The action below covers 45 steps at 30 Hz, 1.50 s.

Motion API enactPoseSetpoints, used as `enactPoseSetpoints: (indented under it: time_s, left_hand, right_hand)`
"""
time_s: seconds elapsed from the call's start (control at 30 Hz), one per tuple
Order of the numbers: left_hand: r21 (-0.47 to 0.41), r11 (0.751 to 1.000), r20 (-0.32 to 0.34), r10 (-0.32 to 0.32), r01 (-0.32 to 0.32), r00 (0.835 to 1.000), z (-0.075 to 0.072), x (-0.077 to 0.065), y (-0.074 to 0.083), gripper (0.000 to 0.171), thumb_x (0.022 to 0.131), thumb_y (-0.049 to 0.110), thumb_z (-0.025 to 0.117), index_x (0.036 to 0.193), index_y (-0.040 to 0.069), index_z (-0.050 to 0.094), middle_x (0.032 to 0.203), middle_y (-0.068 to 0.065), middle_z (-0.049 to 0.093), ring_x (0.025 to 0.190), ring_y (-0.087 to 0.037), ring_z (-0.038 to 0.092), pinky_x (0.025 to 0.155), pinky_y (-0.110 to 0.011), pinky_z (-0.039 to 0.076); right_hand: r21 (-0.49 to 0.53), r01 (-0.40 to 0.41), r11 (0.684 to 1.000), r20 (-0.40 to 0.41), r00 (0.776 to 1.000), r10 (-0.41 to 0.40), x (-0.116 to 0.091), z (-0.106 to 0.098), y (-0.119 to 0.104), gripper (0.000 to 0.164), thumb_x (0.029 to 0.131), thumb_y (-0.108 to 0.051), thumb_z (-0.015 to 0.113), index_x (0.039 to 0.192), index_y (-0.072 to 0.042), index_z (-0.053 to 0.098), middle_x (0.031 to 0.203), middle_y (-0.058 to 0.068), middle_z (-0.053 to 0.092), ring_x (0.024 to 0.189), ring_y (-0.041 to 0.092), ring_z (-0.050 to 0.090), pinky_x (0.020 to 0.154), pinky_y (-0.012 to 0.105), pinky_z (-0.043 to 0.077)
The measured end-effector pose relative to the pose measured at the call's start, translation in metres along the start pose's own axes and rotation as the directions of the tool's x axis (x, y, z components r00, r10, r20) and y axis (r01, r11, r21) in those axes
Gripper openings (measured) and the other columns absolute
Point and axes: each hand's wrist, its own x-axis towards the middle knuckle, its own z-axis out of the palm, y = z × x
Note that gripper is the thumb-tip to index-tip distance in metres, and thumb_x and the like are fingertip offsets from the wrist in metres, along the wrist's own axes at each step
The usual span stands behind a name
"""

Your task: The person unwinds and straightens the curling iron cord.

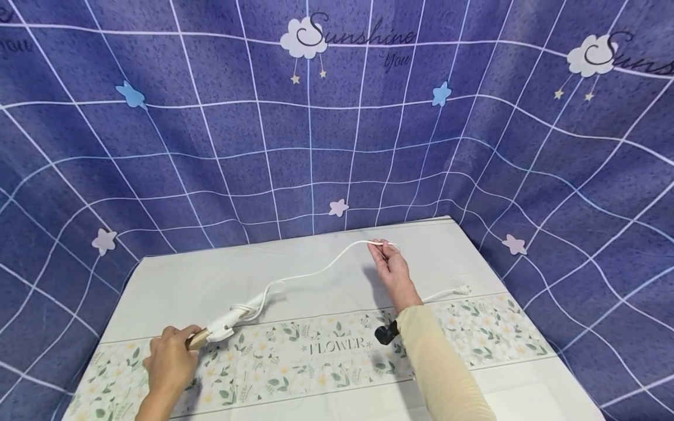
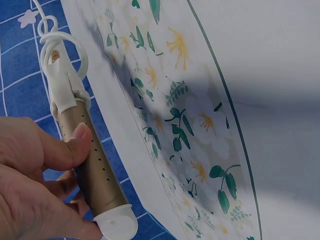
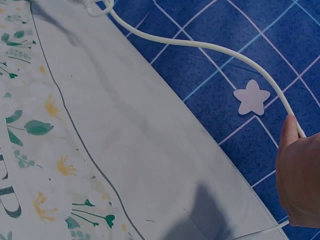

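Note:
My left hand (image 1: 171, 359) grips the gold, perforated barrel of a curling iron (image 2: 95, 165), thumb along its side. The iron has a white end cap (image 2: 117, 222) and a white handle (image 1: 247, 310) that points away to the upper right. A few loops of white cord (image 2: 82, 55) lie around the handle. From there the cord (image 1: 316, 272) runs in a loose curve up to my right hand (image 1: 395, 272), which pinches it between thumb and fingers above the table. Past that hand the cord comes down to a white plug (image 1: 463, 289) on the right.
The white table cover (image 1: 184, 280) carries a floral band with the word FLOWER (image 1: 337, 346). Blue-purple gridded curtains (image 1: 274, 128) with stars and clouds hang behind the table and at both sides. A black strap piece (image 1: 387, 333) sits at my right wrist.

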Motion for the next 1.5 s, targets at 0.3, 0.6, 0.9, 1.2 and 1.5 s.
enactPoseSetpoints:
  time_s: [0.3, 0.6, 0.9, 1.2, 1.5]
  left_hand:
    - [-0.004, 0.998, 0.008, -0.063, 0.063, 0.998, -0.003, -0.001, -0.012, 0.039, 0.07, -0.009, 0.068, 0.107, 0.002, 0.068, 0.092, -0.021, 0.054, 0.091, -0.045, 0.045, 0.072, -0.064, 0.033]
    - [-0.012, 0.996, -0.045, -0.09, 0.089, 0.995, -0.008, -0.001, -0.018, 0.042, 0.07, -0.011, 0.067, 0.111, 0.001, 0.066, 0.099, -0.027, 0.053, 0.093, -0.048, 0.044, 0.071, -0.065, 0.035]
    - [-0.02, 0.994, -0.049, -0.106, 0.105, 0.993, -0.007, 0.0, -0.013, 0.043, 0.07, -0.011, 0.068, 0.111, 0.002, 0.066, 0.099, -0.026, 0.053, 0.094, -0.047, 0.045, 0.071, -0.062, 0.035]
    - [-0.028, 0.993, -0.047, -0.113, 0.112, 0.992, -0.007, 0.0, -0.007, 0.043, 0.07, -0.011, 0.07, 0.111, 0.002, 0.067, 0.098, -0.025, 0.054, 0.092, -0.045, 0.046, 0.073, -0.062, 0.035]
    - [-0.046, 0.991, -0.033, -0.129, 0.127, 0.991, -0.012, 0.003, -0.007, 0.044, 0.073, -0.01, 0.07, 0.115, 0.002, 0.065, 0.104, -0.027, 0.053, 0.097, -0.046, 0.044, 0.076, -0.063, 0.033]
  right_hand:
    - [-0.032, 0.027, 0.999, -0.016, 0.999, -0.028, 0.002, 0.0, -0.002, 0.019, 0.102, -0.001, 0.034, 0.118, 0.006, 0.041, 0.128, 0.026, 0.05, 0.125, 0.031, 0.051, 0.105, 0.038, 0.039]
    - [-0.261, 0.06, 0.964, -0.088, 0.992, -0.086, 0.006, -0.013, 0.006, 0.024, 0.102, 0.001, 0.034, 0.121, 0.014, 0.04, 0.109, 0.021, 0.054, 0.087, 0.02, 0.065, 0.1, 0.036, 0.043]
    - [-0.32, 0.057, 0.946, -0.134, 0.985, -0.105, 0.008, -0.025, 0.016, 0.017, 0.1, 0.002, 0.042, 0.113, 0.013, 0.047, 0.096, 0.018, 0.06, 0.092, 0.024, 0.065, 0.099, 0.038, 0.045]
    - [-0.346, 0.058, 0.936, -0.129, 0.986, -0.108, 0.009, -0.03, 0.023, 0.023, 0.1, 0.003, 0.041, 0.119, 0.015, 0.046, 0.097, 0.021, 0.06, 0.11, 0.034, 0.057, 0.102, 0.039, 0.042]
    - [-0.349, 0.028, 0.937, -0.17, 0.981, -0.093, 0.009, -0.032, 0.033, 0.03, 0.098, 0.007, 0.044, 0.126, 0.015, 0.046, 0.103, 0.024, 0.061, 0.122, 0.039, 0.05, 0.098, 0.039, 0.045]
